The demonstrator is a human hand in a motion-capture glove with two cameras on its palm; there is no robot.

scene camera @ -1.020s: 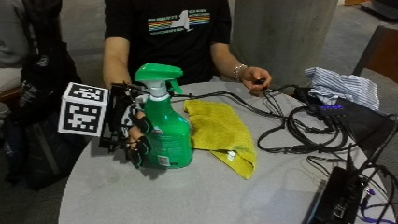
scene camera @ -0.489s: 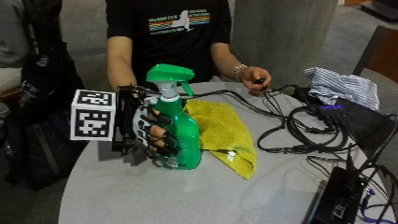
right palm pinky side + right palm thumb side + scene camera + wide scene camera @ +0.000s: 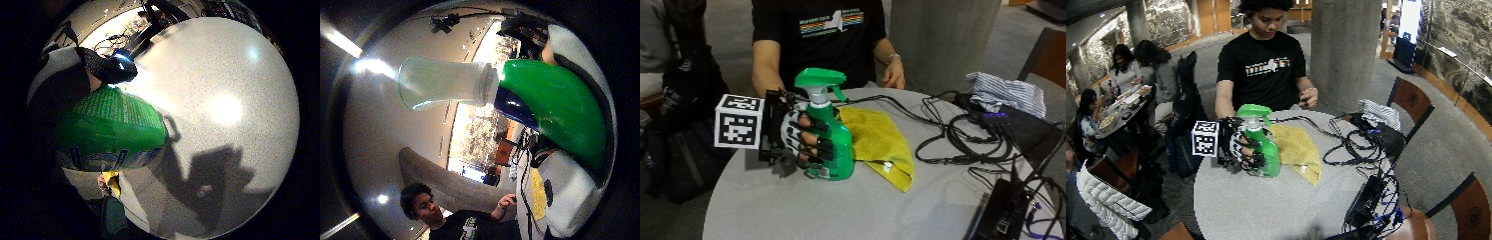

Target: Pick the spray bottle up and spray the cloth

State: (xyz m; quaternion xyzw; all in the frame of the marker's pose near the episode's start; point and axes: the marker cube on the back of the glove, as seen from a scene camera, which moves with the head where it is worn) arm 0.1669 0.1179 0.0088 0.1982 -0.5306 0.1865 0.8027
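Round and grey, the table (image 3: 840, 210) carries everything I am working with, and a thick concrete pillar (image 3: 943, 40) stands behind it, past my left shoulder. My gloved right hand (image 3: 806, 142) is wrapped round the body of the green spray bottle (image 3: 830, 145), fingers (image 3: 814, 145) curled across its front so that they show from the outside camera. The bottle stands upright in my grip with its base at or just above the tabletop; I cannot tell whether it touches. Its green trigger head (image 3: 818, 80) sits above my hand, nozzle pointing toward my left side.

Just beyond the bottle, on the side away from my right palm, lies the yellow cloth (image 3: 879, 142), crumpled flat on the table and reaching from near my body out toward the table's far edge. Its near edge lies right beside the bottle's base. In the little finger side palm view the bottle's green label (image 3: 112, 125) fills the space close to my palm, with a sliver of yellow cloth (image 3: 112, 182) showing past it on the grey surface. The thumb side palm view shows the bottle's clear neck (image 3: 445, 82) running out from the green shoulder (image 3: 555, 107).

My bare left hand (image 3: 894, 77) is raised over the table's edge near my body, well apart from the bottle, fingers loosely bent and holding nothing I can make out. Further out from that hand, black cables (image 3: 966, 140) sprawl in loops, and a striped cloth (image 3: 1009, 92) lies bunched on a dark bag (image 3: 1029, 130).
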